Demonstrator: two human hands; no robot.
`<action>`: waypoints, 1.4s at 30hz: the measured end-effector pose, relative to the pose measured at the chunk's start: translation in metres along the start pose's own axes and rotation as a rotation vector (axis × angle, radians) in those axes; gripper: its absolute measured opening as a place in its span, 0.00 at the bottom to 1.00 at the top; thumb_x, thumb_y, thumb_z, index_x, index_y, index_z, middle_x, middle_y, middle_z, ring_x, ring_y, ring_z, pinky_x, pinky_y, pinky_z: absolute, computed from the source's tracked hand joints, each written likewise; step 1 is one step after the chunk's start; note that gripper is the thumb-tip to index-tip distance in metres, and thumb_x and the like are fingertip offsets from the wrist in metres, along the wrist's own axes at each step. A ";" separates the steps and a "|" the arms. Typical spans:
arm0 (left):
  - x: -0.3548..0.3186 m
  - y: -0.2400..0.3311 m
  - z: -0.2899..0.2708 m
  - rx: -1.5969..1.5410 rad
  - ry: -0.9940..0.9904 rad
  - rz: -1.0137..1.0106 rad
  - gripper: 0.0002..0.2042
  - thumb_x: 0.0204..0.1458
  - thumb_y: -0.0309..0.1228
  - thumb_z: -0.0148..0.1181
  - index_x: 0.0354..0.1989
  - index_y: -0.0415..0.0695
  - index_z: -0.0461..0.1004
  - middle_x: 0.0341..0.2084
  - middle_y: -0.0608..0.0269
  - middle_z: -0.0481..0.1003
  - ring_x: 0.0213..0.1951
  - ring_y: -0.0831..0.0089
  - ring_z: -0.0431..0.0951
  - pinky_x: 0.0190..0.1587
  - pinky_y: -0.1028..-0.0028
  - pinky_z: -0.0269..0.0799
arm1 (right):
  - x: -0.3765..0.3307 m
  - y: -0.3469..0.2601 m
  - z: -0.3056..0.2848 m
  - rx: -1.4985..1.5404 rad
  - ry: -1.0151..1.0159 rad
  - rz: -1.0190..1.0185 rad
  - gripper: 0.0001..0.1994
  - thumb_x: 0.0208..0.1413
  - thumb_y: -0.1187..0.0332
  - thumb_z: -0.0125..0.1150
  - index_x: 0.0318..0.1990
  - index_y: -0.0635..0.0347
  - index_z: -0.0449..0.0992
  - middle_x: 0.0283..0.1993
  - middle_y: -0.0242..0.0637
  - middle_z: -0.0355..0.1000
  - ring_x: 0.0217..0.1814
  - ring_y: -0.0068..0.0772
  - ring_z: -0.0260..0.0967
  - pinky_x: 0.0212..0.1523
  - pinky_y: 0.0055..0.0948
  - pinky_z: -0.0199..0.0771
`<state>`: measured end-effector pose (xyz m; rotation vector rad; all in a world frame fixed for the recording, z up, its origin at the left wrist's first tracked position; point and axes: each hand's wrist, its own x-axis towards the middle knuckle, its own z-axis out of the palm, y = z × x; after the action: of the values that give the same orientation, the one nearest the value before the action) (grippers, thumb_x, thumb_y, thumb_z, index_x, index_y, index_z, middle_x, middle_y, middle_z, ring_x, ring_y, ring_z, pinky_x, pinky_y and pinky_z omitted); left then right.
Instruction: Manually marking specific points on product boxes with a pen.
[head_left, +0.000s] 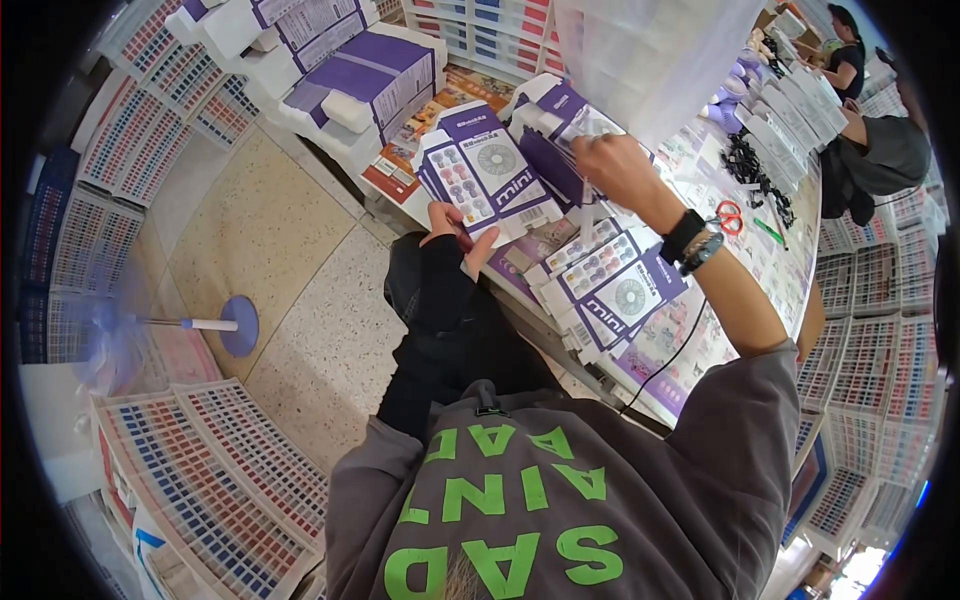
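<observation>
Hands over a stack of purple-and-white flat fan cartons (487, 172) at centre frame, on a long surface (770, 262) running to the upper right. Left hand (455, 232), in a black arm sleeve, fingers curled, grips the stack's near edge. Right hand (612, 165), watch at the wrist, closed around an upright carton (560, 130) just right of the stack. More cartons (612, 285) lie below it. Red-handled scissors (729, 216) further right.

Purple-white flat cartons (487, 170) on table (770, 262)
</observation>
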<state>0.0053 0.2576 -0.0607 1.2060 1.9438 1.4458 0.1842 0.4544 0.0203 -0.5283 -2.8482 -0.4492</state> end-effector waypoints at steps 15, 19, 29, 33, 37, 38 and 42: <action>-0.011 -0.010 -0.024 -0.529 -0.114 -0.377 0.15 0.52 0.31 0.65 0.41 0.35 0.68 0.24 0.61 0.76 0.23 0.77 0.77 0.25 0.81 0.68 | -0.138 -0.060 -0.074 -0.301 -0.383 0.603 0.03 0.53 0.76 0.53 0.30 0.61 0.67 0.17 0.44 0.67 0.21 0.45 0.71 0.20 0.39 0.67; -0.013 -0.014 -0.020 -0.599 -0.160 -0.376 0.14 0.55 0.31 0.62 0.42 0.34 0.69 0.27 0.57 0.77 0.25 0.75 0.79 0.25 0.81 0.68 | -0.133 -0.061 -0.031 -0.084 -0.262 0.639 0.05 0.57 0.76 0.50 0.28 0.62 0.69 0.21 0.49 0.71 0.22 0.48 0.71 0.22 0.37 0.70; -0.017 -0.010 -0.017 -0.783 -0.112 -0.391 0.10 0.58 0.29 0.57 0.38 0.39 0.63 0.30 0.54 0.78 0.25 0.71 0.81 0.25 0.79 0.72 | 0.013 -0.114 -0.070 1.205 0.254 0.623 0.13 0.63 0.63 0.52 0.39 0.66 0.72 0.31 0.42 0.76 0.27 0.27 0.70 0.31 0.26 0.69; -0.015 -0.013 -0.012 -0.829 -0.174 -0.478 0.07 0.61 0.29 0.53 0.36 0.39 0.62 0.30 0.55 0.78 0.27 0.74 0.81 0.26 0.79 0.74 | 0.039 -0.121 -0.016 1.739 0.274 0.509 0.13 0.60 0.64 0.56 0.43 0.65 0.69 0.29 0.36 0.73 0.31 0.22 0.69 0.36 0.23 0.69; -0.012 -0.013 -0.012 -0.812 -0.204 -0.510 0.08 0.60 0.29 0.54 0.34 0.41 0.62 0.30 0.54 0.77 0.26 0.69 0.81 0.24 0.79 0.74 | 0.030 -0.109 0.016 1.572 0.008 0.450 0.08 0.56 0.71 0.57 0.39 0.64 0.70 0.28 0.33 0.71 0.30 0.20 0.69 0.34 0.21 0.68; -0.012 -0.013 -0.013 -0.806 -0.203 -0.519 0.08 0.60 0.29 0.54 0.34 0.41 0.62 0.30 0.54 0.77 0.26 0.69 0.81 0.24 0.79 0.74 | 0.030 -0.109 0.018 1.581 0.005 0.455 0.08 0.56 0.71 0.57 0.39 0.64 0.70 0.28 0.33 0.71 0.30 0.20 0.69 0.34 0.21 0.68; -0.010 -0.011 -0.014 -0.817 -0.211 -0.514 0.08 0.60 0.29 0.54 0.33 0.41 0.61 0.30 0.54 0.77 0.26 0.69 0.81 0.24 0.79 0.74 | 0.029 -0.108 0.020 1.494 -0.121 0.553 0.06 0.52 0.75 0.59 0.36 0.64 0.70 0.28 0.32 0.71 0.29 0.19 0.68 0.31 0.19 0.67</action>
<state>-0.0040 0.2406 -0.0676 0.4197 1.1751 1.5005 0.1137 0.3738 -0.0185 -0.8553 -2.0854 1.6315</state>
